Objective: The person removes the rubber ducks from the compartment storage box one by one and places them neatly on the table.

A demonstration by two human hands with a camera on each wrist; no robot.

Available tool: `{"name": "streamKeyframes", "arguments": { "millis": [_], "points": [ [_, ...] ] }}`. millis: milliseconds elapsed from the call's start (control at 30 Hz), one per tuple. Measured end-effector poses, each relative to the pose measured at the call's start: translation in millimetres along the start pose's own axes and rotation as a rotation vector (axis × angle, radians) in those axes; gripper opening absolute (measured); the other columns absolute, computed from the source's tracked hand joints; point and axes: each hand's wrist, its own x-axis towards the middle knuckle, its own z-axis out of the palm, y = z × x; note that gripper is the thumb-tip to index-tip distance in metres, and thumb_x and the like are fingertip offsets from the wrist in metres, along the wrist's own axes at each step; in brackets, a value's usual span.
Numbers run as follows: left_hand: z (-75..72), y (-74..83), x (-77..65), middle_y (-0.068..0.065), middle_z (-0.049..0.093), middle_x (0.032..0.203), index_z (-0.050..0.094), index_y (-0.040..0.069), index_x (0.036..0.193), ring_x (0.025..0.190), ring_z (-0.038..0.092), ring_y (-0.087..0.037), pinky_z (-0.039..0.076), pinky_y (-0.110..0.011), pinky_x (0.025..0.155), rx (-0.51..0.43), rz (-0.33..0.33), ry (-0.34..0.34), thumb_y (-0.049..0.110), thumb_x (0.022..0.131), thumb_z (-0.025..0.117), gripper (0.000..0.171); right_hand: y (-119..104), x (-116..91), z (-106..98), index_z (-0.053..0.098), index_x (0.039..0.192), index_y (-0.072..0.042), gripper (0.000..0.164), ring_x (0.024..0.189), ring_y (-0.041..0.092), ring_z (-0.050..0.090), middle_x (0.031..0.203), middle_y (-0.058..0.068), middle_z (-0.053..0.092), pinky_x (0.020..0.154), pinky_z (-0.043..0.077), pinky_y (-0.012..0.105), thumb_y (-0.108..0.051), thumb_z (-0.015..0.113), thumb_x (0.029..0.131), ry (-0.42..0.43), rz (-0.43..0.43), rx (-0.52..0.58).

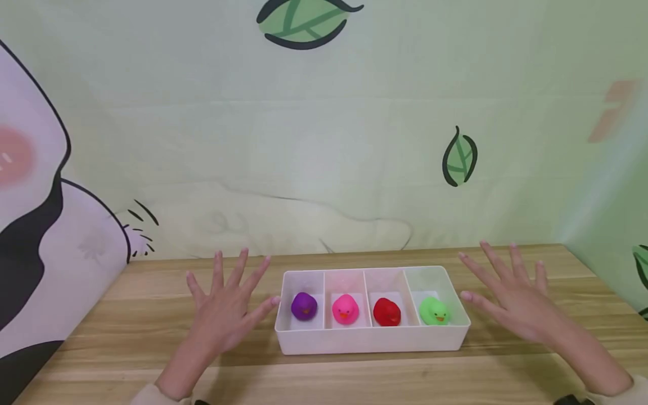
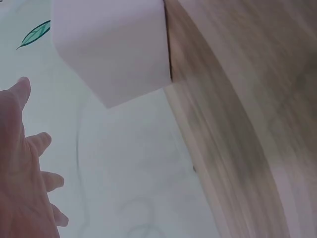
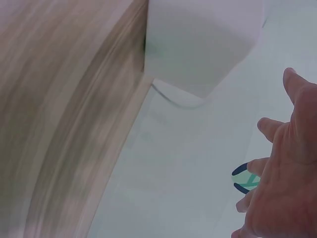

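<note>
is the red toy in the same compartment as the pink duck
No, a divider of the white tray stands between the red toy and the pink duck.

in front of me, a light wood-grained counter (image 1: 379, 379) runs back to a pale green wall (image 1: 324, 140) printed with 3 black-outlined leaves (image 1: 460, 160). to my left is a large black-and-white cartoon figure (image 1: 93, 225); to my right, a pale streak of light (image 1: 604, 183) slants below a faded red mark (image 1: 613, 109).
</note>
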Motion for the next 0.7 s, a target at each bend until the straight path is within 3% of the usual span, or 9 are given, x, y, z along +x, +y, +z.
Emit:
{"name": "streamKeyframes", "arguments": {
  "millis": [300,700],
  "points": [
    [-1.1,4.7,2.9,-0.008,0.004,0.152,0.017,0.034,0.145,0.134,-0.012,-0.041,-0.02,-0.068,0.09,-0.076,0.013,-0.004,0.06,0.088,0.039,0.066,-3.7,2.7,-1.8,0.012,0.147,-0.028,0.064,0.13,0.046,-0.021,0.152,0.013,-0.005,0.089,-0.023,0.067,-0.042,0.044,0.093,0.001,-0.015,0.062],
    [8.4,11.5,8.8,-0.009,0.008,0.152,0.014,0.033,0.146,0.136,-0.004,-0.041,-0.002,-0.075,0.092,-0.312,0.032,-0.004,0.054,0.089,0.044,0.067,-8.0,7.0,1.6,0.014,0.147,-0.026,0.061,0.13,0.046,-0.018,0.152,0.013,-0.008,0.087,-0.018,0.072,-0.034,0.044,0.095,0.033,-0.044,0.208]
  ]
}}
